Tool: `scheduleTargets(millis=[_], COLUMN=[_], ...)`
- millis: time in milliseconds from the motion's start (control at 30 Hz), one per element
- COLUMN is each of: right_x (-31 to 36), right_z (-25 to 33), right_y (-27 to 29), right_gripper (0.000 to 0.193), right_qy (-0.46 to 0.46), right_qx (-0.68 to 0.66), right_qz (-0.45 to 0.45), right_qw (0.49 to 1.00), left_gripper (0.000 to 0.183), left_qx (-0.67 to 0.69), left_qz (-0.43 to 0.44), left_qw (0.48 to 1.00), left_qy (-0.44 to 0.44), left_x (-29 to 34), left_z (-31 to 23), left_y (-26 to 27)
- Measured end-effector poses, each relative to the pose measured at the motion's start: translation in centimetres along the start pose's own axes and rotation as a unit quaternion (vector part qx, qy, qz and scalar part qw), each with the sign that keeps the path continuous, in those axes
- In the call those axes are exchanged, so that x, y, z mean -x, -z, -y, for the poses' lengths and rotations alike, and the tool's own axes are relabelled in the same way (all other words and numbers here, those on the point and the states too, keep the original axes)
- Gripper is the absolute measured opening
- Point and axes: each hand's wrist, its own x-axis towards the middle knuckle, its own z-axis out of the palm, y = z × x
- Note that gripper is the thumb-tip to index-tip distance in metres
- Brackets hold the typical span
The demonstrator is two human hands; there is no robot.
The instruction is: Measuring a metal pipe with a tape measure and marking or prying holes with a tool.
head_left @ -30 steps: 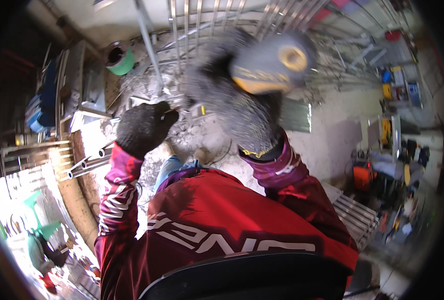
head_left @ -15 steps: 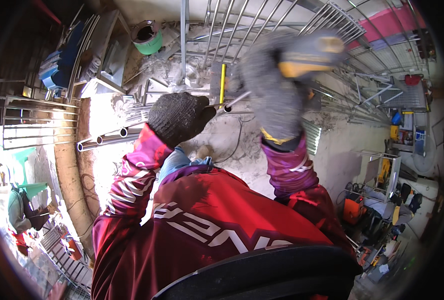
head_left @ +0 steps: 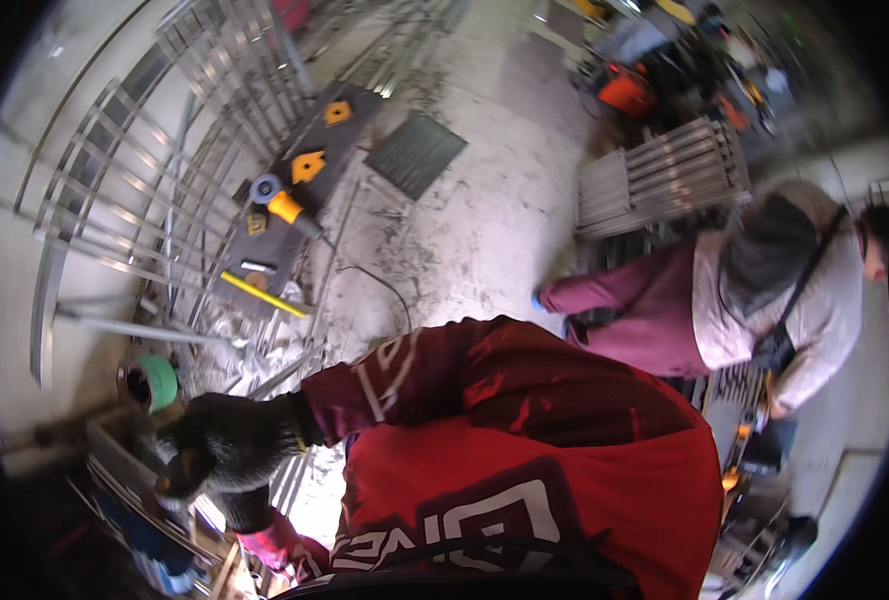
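Note:
My right hand [head_left: 236,440], in a dark knitted glove, reaches across to the lower left with its fingers curled. What lies in its grip is blurred and cannot be made out. Just below it is the cuff of my left hand [head_left: 244,508], also gloved; the right hand hides its fingers. Beyond them a dark board [head_left: 349,135] lies on the floor. On it are an angle grinder [head_left: 282,205] with an orange-yellow body, orange angular pieces [head_left: 308,167] and a yellow stick [head_left: 264,293].
Metal gratings [head_left: 114,190] lean at the left, near a green container [head_left: 152,382]. A power cord [head_left: 389,290] trails over the floor past a dark square plate [head_left: 416,155]. At right a co-worker [head_left: 754,290] bends beside a stack of metal bars [head_left: 664,178].
The view has swung right, bringing the co-worker in. My hands, formerly apart near a metal tube, now overlap at lower left. The grinder now shows clearly on the board.

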Motion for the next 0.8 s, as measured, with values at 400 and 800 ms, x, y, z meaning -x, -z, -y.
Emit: scheduleTargets(millis=[400, 800], right_x=[-1.6, -1.1], right_z=[4.5, 3.0], right_y=[2.0, -0.1], right_gripper=[0.013, 0.017], right_qy=[-0.018, 0.154], right_qx=[-0.085, 0.027], right_qz=[0.068, 0.026], right_qw=[0.994, 0.987], left_gripper=[0.046, 0.058], left_qx=[-0.150, -0.153], left_qz=[-0.087, -0.076], left_qw=[0.979, 0.981], left_qy=[-0.111, -0.097], left_x=[0.3, -1.4], left_z=[-3.3, -3.7], left_y=[0.1, -1.0])
